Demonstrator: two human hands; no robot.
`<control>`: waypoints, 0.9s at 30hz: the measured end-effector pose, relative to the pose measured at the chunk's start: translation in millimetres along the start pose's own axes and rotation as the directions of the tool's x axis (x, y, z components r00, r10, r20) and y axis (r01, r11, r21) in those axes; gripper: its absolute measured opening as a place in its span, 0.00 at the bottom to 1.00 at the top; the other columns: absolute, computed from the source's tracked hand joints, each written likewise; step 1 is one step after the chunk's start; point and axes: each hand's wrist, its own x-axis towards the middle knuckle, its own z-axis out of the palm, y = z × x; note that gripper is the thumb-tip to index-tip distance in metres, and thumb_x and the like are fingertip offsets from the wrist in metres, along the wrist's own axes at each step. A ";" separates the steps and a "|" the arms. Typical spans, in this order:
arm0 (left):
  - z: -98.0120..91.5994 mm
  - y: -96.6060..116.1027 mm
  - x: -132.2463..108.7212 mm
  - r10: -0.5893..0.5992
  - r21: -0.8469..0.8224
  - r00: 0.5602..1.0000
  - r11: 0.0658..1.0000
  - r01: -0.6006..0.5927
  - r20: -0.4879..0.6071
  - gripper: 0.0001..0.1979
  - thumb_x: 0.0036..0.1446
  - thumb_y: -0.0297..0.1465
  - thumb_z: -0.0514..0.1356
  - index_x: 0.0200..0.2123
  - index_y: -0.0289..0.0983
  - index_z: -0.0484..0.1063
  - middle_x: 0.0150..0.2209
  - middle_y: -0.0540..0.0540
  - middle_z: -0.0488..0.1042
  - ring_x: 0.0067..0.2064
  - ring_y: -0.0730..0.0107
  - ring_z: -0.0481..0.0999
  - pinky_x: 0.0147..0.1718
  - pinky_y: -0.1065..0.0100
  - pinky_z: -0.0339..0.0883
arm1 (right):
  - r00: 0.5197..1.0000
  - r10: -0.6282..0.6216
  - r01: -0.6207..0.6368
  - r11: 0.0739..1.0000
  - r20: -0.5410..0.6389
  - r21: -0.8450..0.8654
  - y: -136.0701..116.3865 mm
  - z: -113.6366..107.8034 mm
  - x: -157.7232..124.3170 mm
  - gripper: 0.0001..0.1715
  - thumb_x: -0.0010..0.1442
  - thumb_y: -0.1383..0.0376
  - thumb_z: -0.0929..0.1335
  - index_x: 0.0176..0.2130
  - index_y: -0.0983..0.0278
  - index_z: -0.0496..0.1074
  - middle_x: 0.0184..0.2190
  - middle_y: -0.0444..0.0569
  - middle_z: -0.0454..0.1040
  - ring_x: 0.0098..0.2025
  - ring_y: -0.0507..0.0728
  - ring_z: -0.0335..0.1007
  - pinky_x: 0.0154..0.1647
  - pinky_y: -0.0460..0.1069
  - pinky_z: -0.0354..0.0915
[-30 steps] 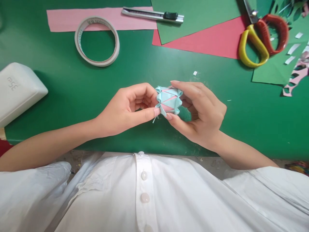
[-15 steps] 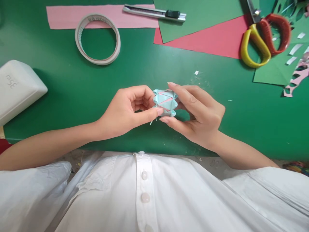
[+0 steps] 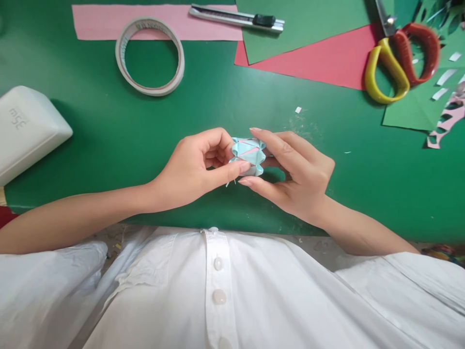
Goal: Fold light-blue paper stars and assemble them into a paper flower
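A small light-blue folded paper piece, with pink showing through its slits and scalloped edges on the right, is held above the green table. My left hand pinches its left side, thumb across the lower front and curled fingers behind. Around its right side is my right hand, index fingertip at the top edge and thumb at the bottom edge. The other right fingers are bent behind, partly hidden. Thin pale-blue strips stick out below the piece near my left thumb.
A tape roll overlaps a pink paper strip at the back. A utility knife lies beside green paper and red paper. Scissors and paper scraps are at right, a white box at left.
Both hands keep hold of the paper piece. My left thumb has slid slightly right across it, and the right fingers have shifted slightly left. The whole view has shifted a little.
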 end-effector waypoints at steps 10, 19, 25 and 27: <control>-14.0 9.4 13.4 -0.106 -0.074 0.985 0.990 0.117 0.137 0.18 0.53 0.43 0.69 0.25 0.36 0.70 0.25 0.49 0.74 0.27 0.72 0.75 0.25 0.68 0.74 | 0.984 -0.174 0.174 0.985 0.021 -0.003 1.0 -8.0 11.3 0.38 0.60 0.51 0.71 0.64 0.58 0.61 0.51 0.56 0.74 0.50 0.62 0.74 0.39 0.52 0.77; -19.7 16.2 16.0 -0.091 -0.152 0.976 0.981 0.122 0.197 0.16 0.51 0.46 0.69 0.29 0.39 0.75 0.27 0.47 0.75 0.32 0.64 0.79 0.30 0.61 0.77 | 0.999 -0.031 0.036 0.991 -0.039 0.128 4.1 -7.9 8.8 0.27 0.61 0.54 0.70 0.58 0.53 0.67 0.46 0.51 0.75 0.44 0.61 0.76 0.30 0.53 0.77; -17.5 12.5 12.5 -0.066 -0.138 0.985 0.986 0.089 0.161 0.15 0.47 0.42 0.73 0.31 0.39 0.76 0.30 0.49 0.77 0.35 0.66 0.80 0.33 0.64 0.78 | 0.996 -0.007 0.014 0.996 -0.090 0.086 2.8 -7.2 7.6 0.22 0.62 0.54 0.69 0.54 0.54 0.71 0.44 0.51 0.76 0.42 0.60 0.76 0.29 0.53 0.76; -16.2 11.6 10.9 -0.055 -0.140 0.989 0.987 0.075 0.141 0.14 0.48 0.41 0.72 0.30 0.40 0.76 0.31 0.50 0.77 0.35 0.68 0.80 0.34 0.65 0.78 | 0.994 -0.012 0.019 0.998 -0.110 0.066 1.5 -6.5 6.7 0.22 0.61 0.55 0.70 0.54 0.54 0.71 0.44 0.50 0.75 0.42 0.59 0.76 0.29 0.52 0.76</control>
